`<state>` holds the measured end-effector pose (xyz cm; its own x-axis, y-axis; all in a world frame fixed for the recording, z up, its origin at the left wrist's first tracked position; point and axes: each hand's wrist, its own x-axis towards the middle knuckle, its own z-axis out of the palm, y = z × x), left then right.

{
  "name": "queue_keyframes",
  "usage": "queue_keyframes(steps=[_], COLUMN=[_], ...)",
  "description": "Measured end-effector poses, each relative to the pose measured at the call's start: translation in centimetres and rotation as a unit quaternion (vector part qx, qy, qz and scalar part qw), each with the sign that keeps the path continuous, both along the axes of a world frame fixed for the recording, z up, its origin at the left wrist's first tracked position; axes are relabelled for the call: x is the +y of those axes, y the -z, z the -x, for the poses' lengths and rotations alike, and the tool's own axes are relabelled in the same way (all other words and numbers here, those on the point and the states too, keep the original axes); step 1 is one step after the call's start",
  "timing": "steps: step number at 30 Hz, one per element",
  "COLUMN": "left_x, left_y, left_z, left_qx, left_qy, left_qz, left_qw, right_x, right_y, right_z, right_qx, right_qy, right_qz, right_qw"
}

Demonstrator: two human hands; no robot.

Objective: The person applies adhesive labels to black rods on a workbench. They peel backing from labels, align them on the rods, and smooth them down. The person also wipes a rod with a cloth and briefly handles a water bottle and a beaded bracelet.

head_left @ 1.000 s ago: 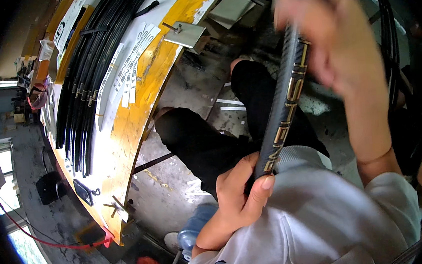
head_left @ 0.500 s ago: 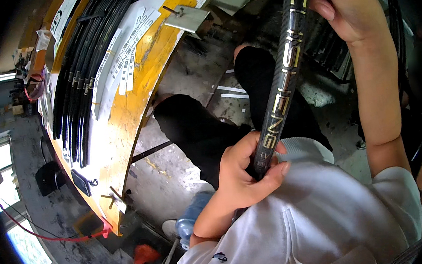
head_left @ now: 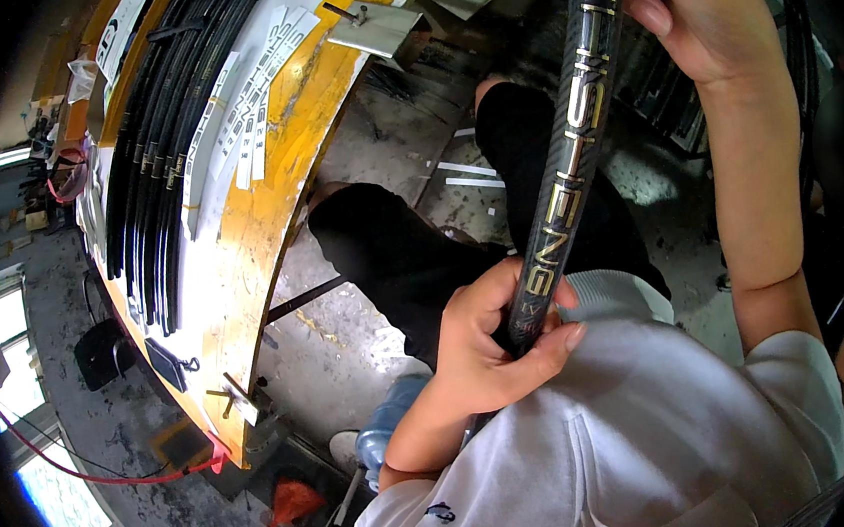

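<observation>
A glossy black carbon-fibre rod (head_left: 572, 140) with gold lettering runs slantwise in front of my body, from the top edge down to my lap. My left hand (head_left: 504, 342) is wrapped round its lower end, thumb and fingers on either side. Higher up, the fingers of my right hand (head_left: 686, 9) are curled against the rod's right side near the top edge. The rod's upper end lies outside the view. On the yellow-edged workbench at left lies a row of similar black rods (head_left: 165, 135), with white lettered strips (head_left: 262, 97) beside them.
The workbench (head_left: 297, 94) carries a metal clamp plate (head_left: 371, 29), another clamp (head_left: 238, 398) and a black phone (head_left: 165, 364). A blue water bottle (head_left: 387, 417) and an orange-red object (head_left: 292, 504) are on the floor beneath. A red cable (head_left: 110, 481) hangs at lower left.
The rod has turned slightly about its length, so its lettering sits a little differently. Both hands keep nearly the same places; my view has shifted slightly.
</observation>
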<state>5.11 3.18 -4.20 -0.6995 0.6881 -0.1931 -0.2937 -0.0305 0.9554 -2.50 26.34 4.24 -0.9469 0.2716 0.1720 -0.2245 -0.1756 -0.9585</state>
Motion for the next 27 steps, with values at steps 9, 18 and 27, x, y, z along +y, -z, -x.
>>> queue_keyframes(steps=[9,18,27], left_x=[0.1,-1.5,-1.4], left_y=[0.0,0.0,-0.2], left_z=[0.4,-0.3,-0.8], left_qx=[-0.03,0.072,0.059], left_qy=[-0.006,0.054,0.031], left_qz=[-0.04,0.093,0.114], left_qw=[0.999,0.992,0.991], right_x=[1.4,0.0,-3.4], right_y=[1.7,0.0,2.4], right_z=[1.5,0.9,-3.5], right_qx=[0.031,0.031,-0.137], right_qy=[0.059,0.112,0.1], right_qz=[-0.064,-0.116,-0.143], right_qw=[0.996,0.986,0.975])
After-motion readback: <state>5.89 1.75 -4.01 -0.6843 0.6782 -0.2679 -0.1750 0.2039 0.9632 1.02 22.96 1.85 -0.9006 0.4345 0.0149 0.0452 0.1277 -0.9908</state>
